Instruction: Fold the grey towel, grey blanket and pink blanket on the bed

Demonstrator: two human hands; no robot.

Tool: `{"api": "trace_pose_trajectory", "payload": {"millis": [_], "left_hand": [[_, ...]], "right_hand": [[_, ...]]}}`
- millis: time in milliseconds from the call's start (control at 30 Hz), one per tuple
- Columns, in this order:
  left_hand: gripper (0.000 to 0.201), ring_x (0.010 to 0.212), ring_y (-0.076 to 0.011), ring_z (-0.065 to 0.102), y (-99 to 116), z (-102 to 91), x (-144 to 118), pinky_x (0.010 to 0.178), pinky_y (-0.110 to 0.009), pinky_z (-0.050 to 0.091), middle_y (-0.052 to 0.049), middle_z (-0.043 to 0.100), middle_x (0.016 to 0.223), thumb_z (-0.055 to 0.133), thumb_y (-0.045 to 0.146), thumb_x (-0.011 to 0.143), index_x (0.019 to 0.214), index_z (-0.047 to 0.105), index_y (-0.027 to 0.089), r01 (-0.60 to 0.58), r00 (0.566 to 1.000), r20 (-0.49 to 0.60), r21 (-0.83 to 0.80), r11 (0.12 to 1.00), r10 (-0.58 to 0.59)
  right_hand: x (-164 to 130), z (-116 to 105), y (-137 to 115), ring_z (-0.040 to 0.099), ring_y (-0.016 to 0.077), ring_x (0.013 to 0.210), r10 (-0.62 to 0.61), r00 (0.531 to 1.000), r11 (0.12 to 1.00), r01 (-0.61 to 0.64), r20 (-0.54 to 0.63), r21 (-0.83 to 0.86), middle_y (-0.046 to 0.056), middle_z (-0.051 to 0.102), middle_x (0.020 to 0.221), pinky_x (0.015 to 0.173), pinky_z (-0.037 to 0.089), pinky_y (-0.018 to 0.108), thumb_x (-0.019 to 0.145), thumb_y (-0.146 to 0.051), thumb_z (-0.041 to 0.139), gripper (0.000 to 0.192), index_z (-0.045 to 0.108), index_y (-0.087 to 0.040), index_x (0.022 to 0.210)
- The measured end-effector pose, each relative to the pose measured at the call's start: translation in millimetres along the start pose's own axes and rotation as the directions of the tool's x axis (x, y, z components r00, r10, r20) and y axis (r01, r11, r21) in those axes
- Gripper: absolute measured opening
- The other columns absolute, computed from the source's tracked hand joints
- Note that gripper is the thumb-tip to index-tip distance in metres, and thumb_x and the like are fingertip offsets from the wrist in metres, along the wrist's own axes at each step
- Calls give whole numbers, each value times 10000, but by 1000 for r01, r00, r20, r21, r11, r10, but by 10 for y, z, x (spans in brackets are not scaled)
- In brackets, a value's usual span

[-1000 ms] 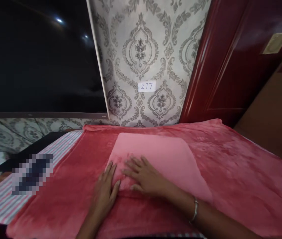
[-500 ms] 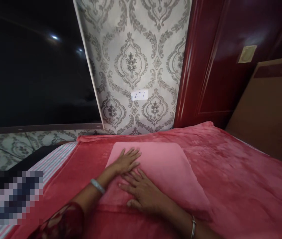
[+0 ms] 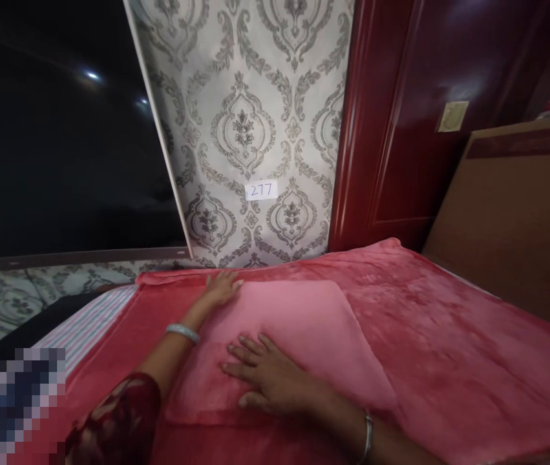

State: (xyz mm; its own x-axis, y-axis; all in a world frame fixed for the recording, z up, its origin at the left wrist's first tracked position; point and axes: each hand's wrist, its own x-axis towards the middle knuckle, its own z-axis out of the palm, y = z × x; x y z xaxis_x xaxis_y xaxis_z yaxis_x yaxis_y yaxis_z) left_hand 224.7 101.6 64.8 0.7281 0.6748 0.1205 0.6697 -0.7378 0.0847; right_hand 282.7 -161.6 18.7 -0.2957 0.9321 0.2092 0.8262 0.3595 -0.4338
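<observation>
Both flat: left hand (image 3: pixel 221 289) reached pink cloth's (image 3: pixel 298 336) far corner.

Both hands lie flat, fingers spread: the left hand (image 3: pixel 221 289) reaches far forward, the right hand (image 3: pixel 267 374) nearer.

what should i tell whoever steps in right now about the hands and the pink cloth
Left hand: open, flat on the far left corner of the folded pink cloth, arm stretched forward.
Right hand: open, palm down, fingers spread on the cloth's near part.
The pink cloth lies folded on the red blanket, which covers the bed up to the patterned wall.
Done: the cloth is folded into a flat panel, mostly smooth.
Left: nothing is gripped; the near left edge looks slightly rumpled and may need more pressing.
</observation>
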Motion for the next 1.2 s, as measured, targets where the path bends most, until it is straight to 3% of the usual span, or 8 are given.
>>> {"api": "trace_pose_trajectory", "payload": {"millis": [133,267,367,500,800,967,1067,1200], "left_hand": [[524,1385,-338,479,232,-45,126,1118,-549,367,-137,532,1491,527,463,907,1380,579,244,18,993,117,-9,1000,-17],[496,1322,-365,536,535,50,143,1109,-589,347,-191,598,1409,421,445,957,1333,613,184,52,996,74,-7,999,-51],[509,1351,-334,500,724,283,13,1146,-597,281,-165,604,1411,311,426,996,1341,601,189,12,1000,0,-9,1000,-12],[510,1327,-317,506,774,545,-109,1153,-590,254,-145,621,1388,269,413,1007,1335,598,203,-7,998,-67,-4,1000,7],[496,1300,-311,523,720,575,-52,1141,-577,269,-133,643,1359,278,418,1006,1297,617,201,-15,995,-94,-8,1000,15],[494,1325,-303,505,703,572,-52,1152,-568,262,-121,615,1407,281,422,1006,1331,595,221,-9,996,-84,-20,1000,8],[499,1332,-299,506,689,561,-41,1156,-565,258,-122,611,1412,271,420,1008,1332,596,227,-10,997,-81,-28,1000,8],[502,1335,-305,509,698,532,-46,1157,-569,254,-134,603,1419,279,417,1005,1350,584,217,-18,996,-85,-42,999,14]], "right_hand": [[263,-515,288,558,237,1266,266,956,960,-274,-124,-55,89,635,1359,1086,378,370,1045,-326,334,433,648,-239,1330],[438,-853,756,495,265,1327,494,812,809,-560,-311,-179,110,588,1414,1142,286,448,1031,-303,343,443,590,-214,1388],[357,-718,1078,414,277,1387,537,786,766,-606,-306,-215,106,496,1505,1174,189,539,1028,-381,375,483,488,-225,1471],[206,-456,1313,388,252,1401,551,772,770,-617,-317,-163,103,461,1533,1171,193,527,1033,-419,348,509,449,-231,1496],[219,-476,1327,394,244,1390,557,748,759,-635,-362,-145,113,503,1495,1175,159,524,1033,-418,344,486,498,-235,1456],[53,-620,1379,414,279,1362,728,565,575,-812,-389,-102,110,565,1428,1160,151,580,1020,-414,349,437,616,-252,1326],[-150,-743,1485,416,292,1369,813,456,477,-878,-363,-34,99,541,1457,1137,236,576,1014,-428,340,453,612,-262,1336],[-375,-816,1601,452,279,1365,858,388,420,-907,-336,26,118,462,1525,1081,381,461,1013,-443,322,528,526,-213,1442]]}}
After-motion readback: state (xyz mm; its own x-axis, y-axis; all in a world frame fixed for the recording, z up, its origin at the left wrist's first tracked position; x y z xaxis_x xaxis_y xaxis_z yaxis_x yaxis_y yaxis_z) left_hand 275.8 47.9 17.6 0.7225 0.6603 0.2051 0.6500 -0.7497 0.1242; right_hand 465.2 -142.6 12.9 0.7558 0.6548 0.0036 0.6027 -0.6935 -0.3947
